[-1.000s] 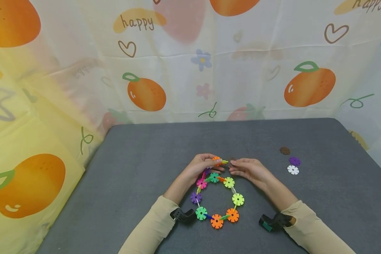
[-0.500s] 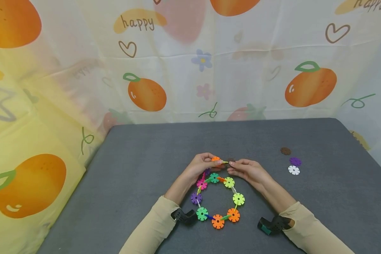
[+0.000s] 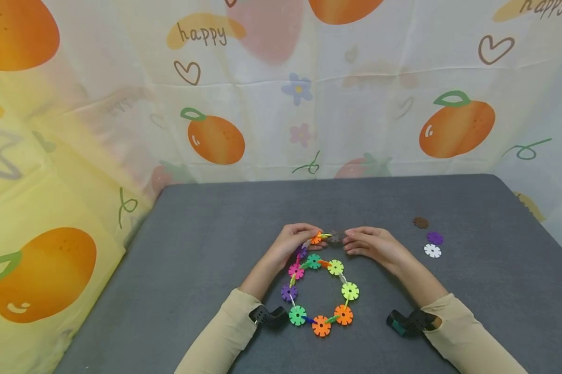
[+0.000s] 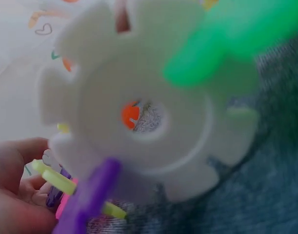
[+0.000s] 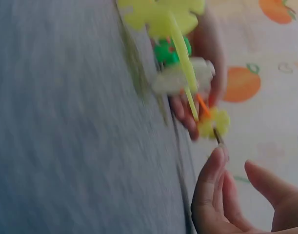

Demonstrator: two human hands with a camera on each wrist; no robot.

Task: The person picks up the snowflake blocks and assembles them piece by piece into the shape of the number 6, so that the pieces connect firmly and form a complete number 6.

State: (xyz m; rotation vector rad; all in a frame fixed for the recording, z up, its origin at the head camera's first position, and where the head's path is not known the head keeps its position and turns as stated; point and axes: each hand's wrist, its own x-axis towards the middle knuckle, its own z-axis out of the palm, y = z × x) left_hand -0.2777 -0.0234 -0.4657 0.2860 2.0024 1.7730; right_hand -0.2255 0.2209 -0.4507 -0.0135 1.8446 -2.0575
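Observation:
A loop of interlocking notched plastic discs (image 3: 297,315) in orange, green, purple, yellow and pink hangs together in front of me. From its far left a short tail ends in an orange disc (image 3: 316,239), a yellow disc (image 3: 326,236) seen edge-on and a brown disc (image 3: 335,237). My left hand (image 3: 293,244) pinches the tail near the orange disc. My right hand (image 3: 371,245) is just right of the brown disc. In the right wrist view its fingertips are right at that disc's edge, the thumb spread away. A white disc (image 4: 105,117) fills much of the left wrist view.
Three loose discs lie on the grey table (image 3: 206,234) at the right: brown (image 3: 420,223), purple (image 3: 435,238) and white (image 3: 432,251). Behind the table hangs a fruit-printed cloth (image 3: 271,104). Both wrists wear black straps (image 3: 269,317).
The brown disc now shows flat beside the yellow one. My right hand has drawn back slightly to the right, its fingers loosened. My left hand has shifted slightly left along the tail.

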